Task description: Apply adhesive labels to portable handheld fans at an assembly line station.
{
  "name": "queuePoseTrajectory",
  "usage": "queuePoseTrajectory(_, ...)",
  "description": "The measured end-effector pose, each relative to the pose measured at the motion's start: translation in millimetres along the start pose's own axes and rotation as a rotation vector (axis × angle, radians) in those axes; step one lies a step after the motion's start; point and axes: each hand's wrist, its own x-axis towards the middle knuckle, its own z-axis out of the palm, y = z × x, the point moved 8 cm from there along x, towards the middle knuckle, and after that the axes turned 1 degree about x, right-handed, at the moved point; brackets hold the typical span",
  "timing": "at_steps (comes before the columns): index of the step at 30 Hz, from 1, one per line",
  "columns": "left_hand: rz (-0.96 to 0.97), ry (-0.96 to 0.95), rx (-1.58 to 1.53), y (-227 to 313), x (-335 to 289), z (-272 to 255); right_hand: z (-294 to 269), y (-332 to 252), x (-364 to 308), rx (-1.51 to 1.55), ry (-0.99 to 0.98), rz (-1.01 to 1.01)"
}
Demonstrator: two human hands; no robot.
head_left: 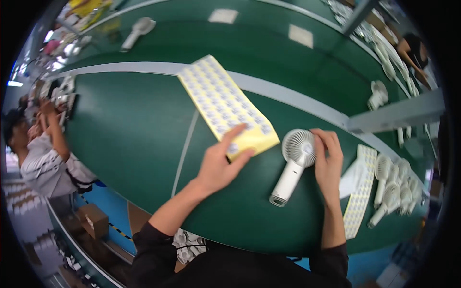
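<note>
A white handheld fan point(289, 181) lies tilted on the green work surface, its round slatted head away from me. My right hand point(329, 161) is closed at the right rim of that head, fingers bent against it. A round mark shows at the centre of the slats. To the left, my left hand point(220, 165) grips the near end of a yellow sheet of round stickers point(223, 98), index finger and thumb on top of it. Bare yellow backing shows at this end, while rows of stickers cover the rest. The other left fingers are partly hidden.
At right lie a second sticker sheet point(361, 201), a white piece of paper point(352, 178) and several fans point(391, 185). A grey rail point(293, 98) crosses behind; single fans point(138, 32) lie beyond it. A metal post point(398, 115) stands right. Another person point(48, 158) works at left.
</note>
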Motion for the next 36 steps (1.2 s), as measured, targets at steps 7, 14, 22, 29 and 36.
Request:
queuePoseTrajectory(7,-0.033,-0.001,-0.073,0.9,-5.8,-1.2,20.4,-48.2,-48.2,-0.554,-0.169,0.003)
queuePoseTrajectory(14,-0.058,0.044,-0.056,-2.6,-5.8,-11.3,40.5,-12.0,30.3,-0.2,-0.188,-0.048)
queuePoseTrajectory(22,-0.069,0.066,-0.104,6.9,-1.9,-16.6,20.7,8.9,158.7,-0.078,0.226,-0.041)
queuePoseTrajectory(29,-0.019,0.066,-0.044,6.5,-1.1,-17.7,64.9,0.4,74.7,-0.132,0.086,-0.246)
queuePoseTrajectory(36,0.314,0.157,0.512,21.2,26.6,-50.6,60.4,9.1,66.6,0.028,0.142,-0.144)
